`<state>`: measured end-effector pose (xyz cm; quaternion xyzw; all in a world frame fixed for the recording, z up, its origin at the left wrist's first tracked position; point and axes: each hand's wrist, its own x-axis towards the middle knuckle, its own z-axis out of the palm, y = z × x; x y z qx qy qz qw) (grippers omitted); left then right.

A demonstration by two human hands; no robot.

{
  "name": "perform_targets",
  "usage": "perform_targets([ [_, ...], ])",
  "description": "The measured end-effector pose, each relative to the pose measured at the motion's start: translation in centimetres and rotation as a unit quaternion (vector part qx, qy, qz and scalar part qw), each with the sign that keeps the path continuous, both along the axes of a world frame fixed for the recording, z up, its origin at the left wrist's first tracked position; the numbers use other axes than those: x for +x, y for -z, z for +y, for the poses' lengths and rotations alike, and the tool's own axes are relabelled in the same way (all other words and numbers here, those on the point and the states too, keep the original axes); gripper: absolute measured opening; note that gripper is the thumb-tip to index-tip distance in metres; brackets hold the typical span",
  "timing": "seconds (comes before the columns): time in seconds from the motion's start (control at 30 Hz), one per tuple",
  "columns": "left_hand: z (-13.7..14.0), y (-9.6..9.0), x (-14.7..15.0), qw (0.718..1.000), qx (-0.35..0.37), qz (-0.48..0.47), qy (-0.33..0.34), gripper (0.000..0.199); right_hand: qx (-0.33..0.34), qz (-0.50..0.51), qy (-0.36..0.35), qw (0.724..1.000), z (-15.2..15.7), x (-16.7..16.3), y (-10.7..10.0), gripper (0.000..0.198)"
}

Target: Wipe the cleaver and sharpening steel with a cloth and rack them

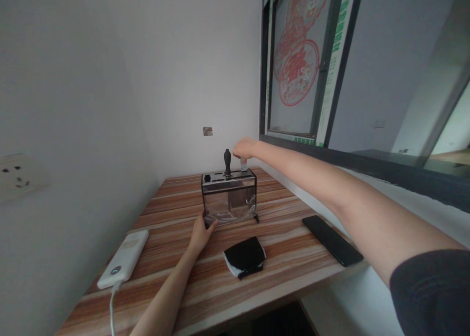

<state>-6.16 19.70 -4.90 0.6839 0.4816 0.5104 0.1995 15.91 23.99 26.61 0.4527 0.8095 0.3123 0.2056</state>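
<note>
A see-through knife holder (216,204) with a slotted silver top and dark edges stands on the wooden table. My left hand (201,234) grips its lower near left corner, thumb along the front. A black handle (227,162) rises upright from the middle of the top. Right of it, my right hand (244,148) is closed above the holder, around what looks like a knife (244,165). Only a short shiny metal part shows below the fingers, reaching down to the top; its handle is hidden in my hand. A dull grey panel or blade shows faintly inside the holder.
A black cloth-like piece (245,255) with a white underside lies in front of the holder. To the right is a black phone (330,239); to the left, a white power bank (125,258) with a cable. Walls and a window (297,66) border the table (279,282).
</note>
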Motion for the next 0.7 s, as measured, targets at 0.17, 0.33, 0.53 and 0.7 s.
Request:
perform_targets([
  [0.17,-0.03,-0.03,-0.02,1.000,-0.002,0.000,-0.004,0.046,0.005,0.012,-0.010,1.000,0.21,0.44,0.04,0.031],
  [0.33,-0.16,-0.13,-0.01,1.000,-0.003,-0.003,-0.008,0.050,0.006,0.018,-0.014,1.000,0.24,0.65,0.04,0.030],
  [0.53,-0.18,-0.26,0.02,1.000,-0.005,0.001,-0.007,0.050,0.007,0.022,-0.008,1.000,0.23,0.77,-0.15,0.029],
  [0.7,-0.20,-0.22,0.02,1.000,-0.002,0.012,-0.007,0.047,0.009,0.025,-0.009,1.000,0.15,0.73,-0.06,0.029],
])
